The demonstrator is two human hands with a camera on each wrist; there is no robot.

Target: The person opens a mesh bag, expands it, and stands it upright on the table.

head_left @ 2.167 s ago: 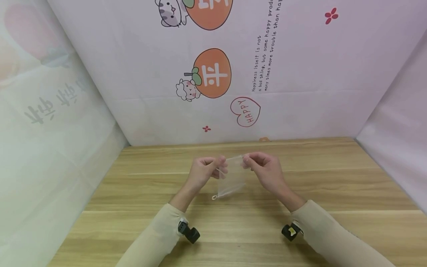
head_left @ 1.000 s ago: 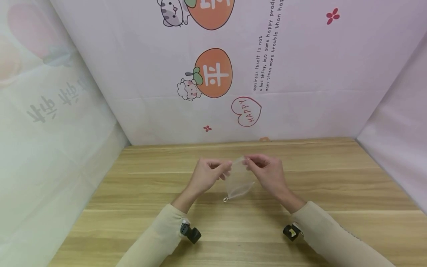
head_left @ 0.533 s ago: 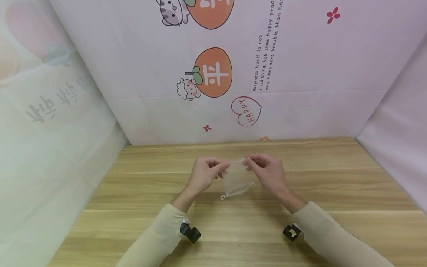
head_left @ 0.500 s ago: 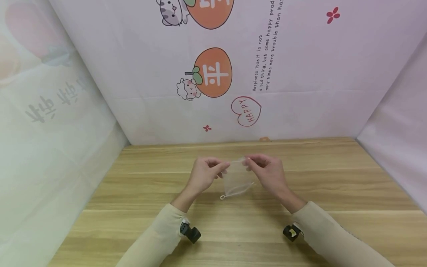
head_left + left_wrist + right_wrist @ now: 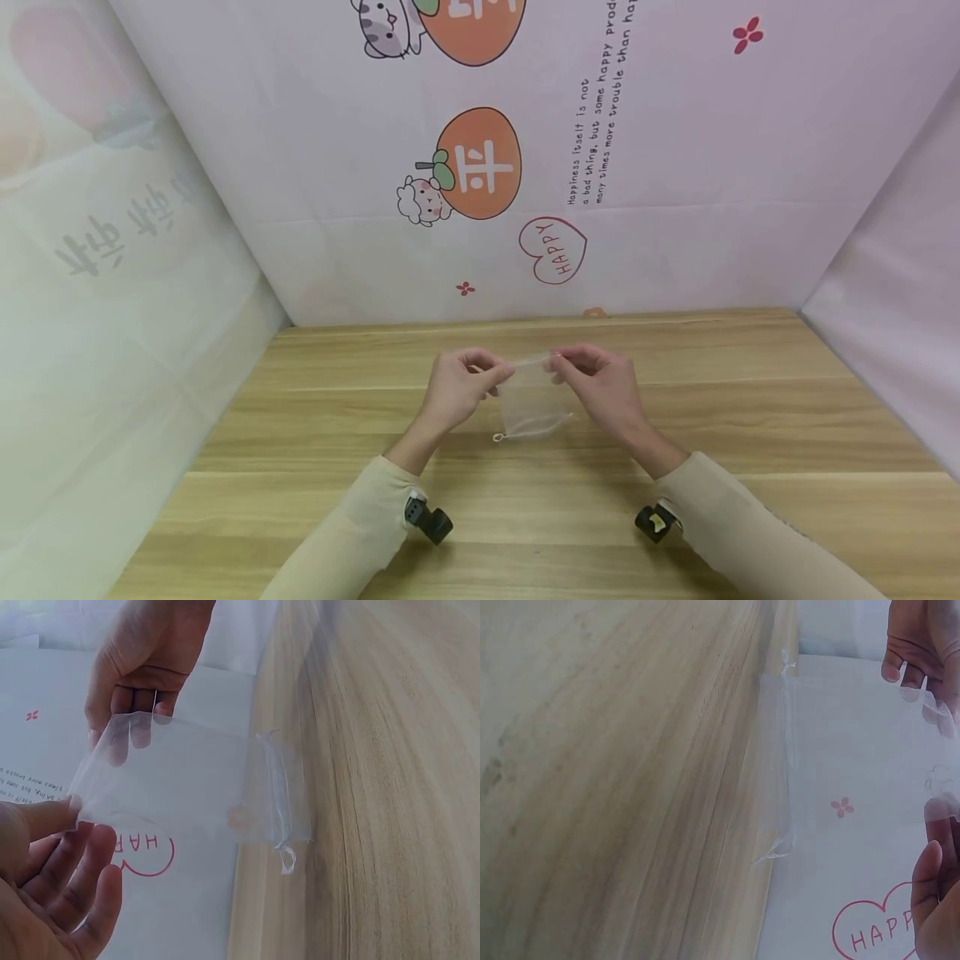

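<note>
A sheer white drawstring pouch hangs between my hands above the table, its drawstring end downward. My left hand pinches the upper left corner between thumb and fingers. At the upper right corner, my right hand pinches the mesh the same way. The left wrist view shows the gathered drawstring crossing the pouch, with a small cord loop at one end. In the right wrist view, loose cord ends stick out at the other side. Nothing can be seen inside the see-through mesh.
A wood-grain table lies under both hands. Behind it rises a white printed cloth backdrop, with cloth sides at left and right. A black camera sits on the left wrist, and another camera on the right.
My left hand shifted right, then slightly back left, while keeping its pinch. The pouch slanted, and now hangs flatter with its cord loop slightly higher. My right hand hardly moved.
</note>
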